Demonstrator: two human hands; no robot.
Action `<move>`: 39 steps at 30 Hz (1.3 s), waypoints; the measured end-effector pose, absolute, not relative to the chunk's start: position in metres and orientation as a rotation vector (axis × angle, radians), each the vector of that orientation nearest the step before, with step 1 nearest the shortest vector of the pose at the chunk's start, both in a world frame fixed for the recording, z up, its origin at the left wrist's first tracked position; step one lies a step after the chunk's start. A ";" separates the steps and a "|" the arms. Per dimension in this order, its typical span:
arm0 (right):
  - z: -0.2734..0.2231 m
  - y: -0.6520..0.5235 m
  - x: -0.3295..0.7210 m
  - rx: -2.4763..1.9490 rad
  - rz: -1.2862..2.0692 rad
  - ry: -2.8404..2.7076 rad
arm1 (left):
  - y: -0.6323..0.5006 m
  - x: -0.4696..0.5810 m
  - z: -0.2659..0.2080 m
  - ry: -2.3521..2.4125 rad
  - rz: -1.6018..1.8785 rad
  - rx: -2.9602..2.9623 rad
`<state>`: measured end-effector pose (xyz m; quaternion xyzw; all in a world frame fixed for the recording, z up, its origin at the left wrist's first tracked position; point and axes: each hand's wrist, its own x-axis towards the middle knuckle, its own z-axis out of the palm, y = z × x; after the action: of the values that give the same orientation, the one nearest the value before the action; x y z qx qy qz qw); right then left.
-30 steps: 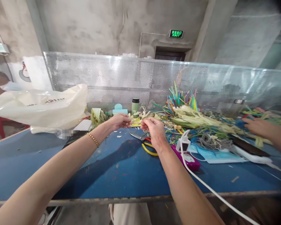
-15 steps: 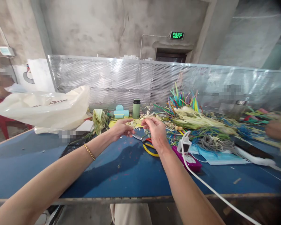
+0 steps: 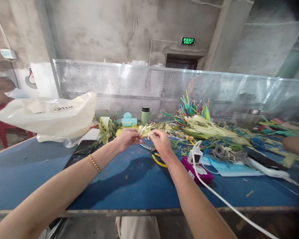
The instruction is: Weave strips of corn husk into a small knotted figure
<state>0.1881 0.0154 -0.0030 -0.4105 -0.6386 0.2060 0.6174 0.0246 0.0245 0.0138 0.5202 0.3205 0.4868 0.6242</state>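
Between my fingertips is a pale, knotted piece of corn husk point(image 3: 145, 129) with thin loose ends. My left hand point(image 3: 129, 139), a gold beaded bracelet at its wrist, pinches the piece from the left. From the right, the thumb and forefinger of my right hand point(image 3: 161, 142) pinch its other side. Exactly how the strands are looped is too small to tell. Just below my hands lies a pair of scissors with yellow handles point(image 3: 159, 160), partly covered by my right hand. Behind the hands, more pale husk scraps point(image 3: 168, 127) are strewn along the table.
A cream plastic bag point(image 3: 47, 114) and a dark phone point(image 3: 84, 146) lie left. A green bottle point(image 3: 145, 116) stands behind. Right are husk leaves point(image 3: 209, 128), grey cords point(image 3: 220, 152), a purple power socket point(image 3: 198, 171), its white cable point(image 3: 214, 191), and another person's blurred hand point(image 3: 297, 146).
My two hands have shifted slightly left and closer together. The knotted husk piece now shows more plainly between them. At the far right, the other person's hand has moved a little.
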 end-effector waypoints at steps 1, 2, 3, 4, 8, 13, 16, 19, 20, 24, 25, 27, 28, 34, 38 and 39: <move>-0.004 0.017 0.189 -0.938 0.427 -1.495 | 0.025 0.024 0.015 0.721 1.119 1.177; -0.005 0.018 0.189 -0.929 0.386 -1.518 | 0.025 0.023 0.015 0.707 1.115 1.157; -0.007 0.020 0.190 -0.920 0.355 -1.543 | 0.025 0.023 0.016 0.699 1.105 1.135; -0.008 0.021 0.190 -0.915 0.335 -1.565 | 0.025 0.023 0.016 0.695 1.092 1.117; -0.009 0.018 0.187 -0.903 0.299 -1.648 | 0.025 0.025 0.011 0.679 1.062 1.161; 0.001 0.010 0.190 -0.957 0.343 -1.635 | 0.038 0.017 0.010 0.729 1.201 1.253; 0.008 0.010 0.196 -1.005 0.384 -1.284 | 0.059 0.005 0.016 1.048 1.367 1.411; 0.011 0.010 0.199 -0.969 0.479 -1.120 | 0.090 -0.004 0.018 1.221 1.331 1.480; 0.011 0.010 0.199 -0.962 0.494 -1.142 | 0.100 -0.005 0.017 1.282 1.285 1.506; 0.011 0.004 0.195 -0.973 0.457 -1.296 | 0.137 -0.003 0.004 1.486 1.069 1.635; 0.011 0.002 0.195 -0.974 0.450 -1.308 | 0.144 -0.003 0.000 1.533 1.015 1.669; 0.012 0.000 0.195 -0.968 0.444 -1.307 | 0.158 0.000 -0.007 1.626 0.935 1.740; 0.013 0.000 0.195 -0.961 0.440 -1.301 | 0.164 0.001 -0.010 1.672 0.922 1.777; 0.016 -0.006 0.197 -0.939 0.340 -1.326 | 0.192 0.025 -0.025 1.877 0.968 2.000; 0.017 -0.009 0.196 -0.956 0.304 -1.340 | 0.197 0.039 -0.036 1.866 0.926 2.091; 0.017 -0.009 0.196 -0.956 0.303 -1.339 | 0.198 0.040 -0.037 1.851 0.927 2.103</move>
<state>0.1960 -0.0088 0.0174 -0.4242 -0.5941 0.1346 0.6700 0.0399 0.1977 -0.0371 0.7095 0.6243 0.3126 0.0951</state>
